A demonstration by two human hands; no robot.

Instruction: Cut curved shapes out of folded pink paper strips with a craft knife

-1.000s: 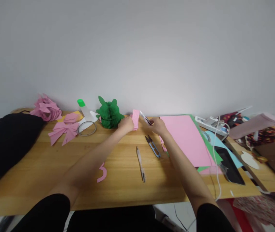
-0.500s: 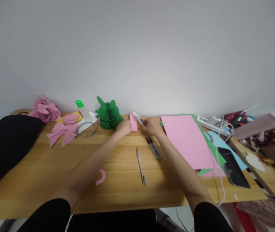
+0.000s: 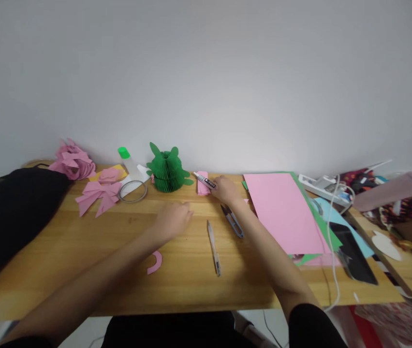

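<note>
Landmark: green honeycomb pc. (image 3: 168, 175), back of table (image 3: 184, 295), nr. wall (image 3: 206, 87).

Item: slim white tube (image 3: 200, 178), dark label, R. of green honeycomb pc., tip pointing twd. it; R. hand (image 3: 226, 190) pinches other end. Tube overlaps folded pink pcs. (image 3: 202, 191) in view; contact can't tell.

Item: L. hand (image 3: 173, 220), in front of green honeycomb pc., apart from it; blurred, spread or together can't tell; nothing seen in it.

Also: snips (image 3: 233, 222) & clear pen (image 3: 213, 249), front-R. of same; pink arc (image 3: 157, 262), front, slightly L.

Risks (judged): R. forearm (image 3: 267, 246) sinking could shove snips, blade end nr. R. hand; tube swung L. could knock green honeycomb pc., prob. light; L. forearm (image 3: 115, 263) could drag pink arc; pressing folded pink pcs. off-centre could skid them.

Edges/room: wall behind green honeycomb pc. limits reach back; table's front edge well apart, both arms crossing it; pink sheet (image 3: 282, 210) bounds R.; widest bare wood front-L.; R. tighter, given pen & snips.
</note>
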